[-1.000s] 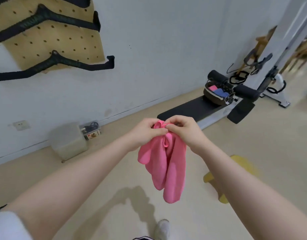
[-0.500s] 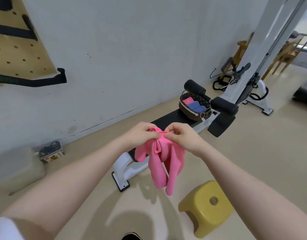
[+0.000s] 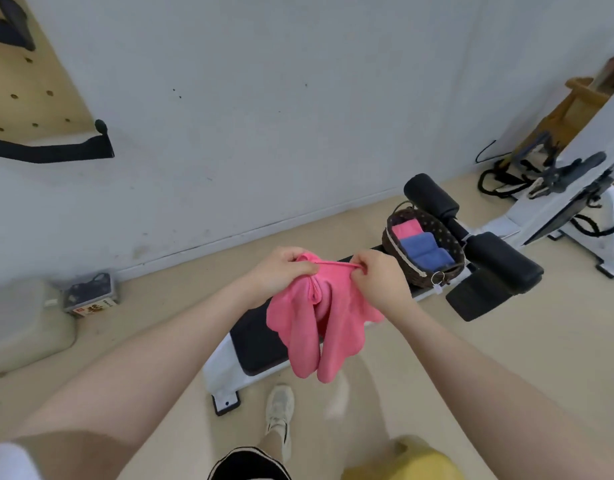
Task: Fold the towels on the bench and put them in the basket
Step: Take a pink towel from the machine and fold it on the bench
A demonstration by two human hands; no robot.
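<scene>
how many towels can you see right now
3. A pink towel hangs unfolded from both hands over the bench. A folded pink towel and a folded blue towel lie in the basket; more may be hidden beneath.

Black padded bench (image 3: 260,344) on white frame stands on beige floor (image 3: 506,358). Woven basket (image 3: 424,271) sits on the bench's far end, just before its roller pads (image 3: 503,261). Folded pink towel (image 3: 406,229) and blue towel (image 3: 424,252) lie inside the basket.
</scene>
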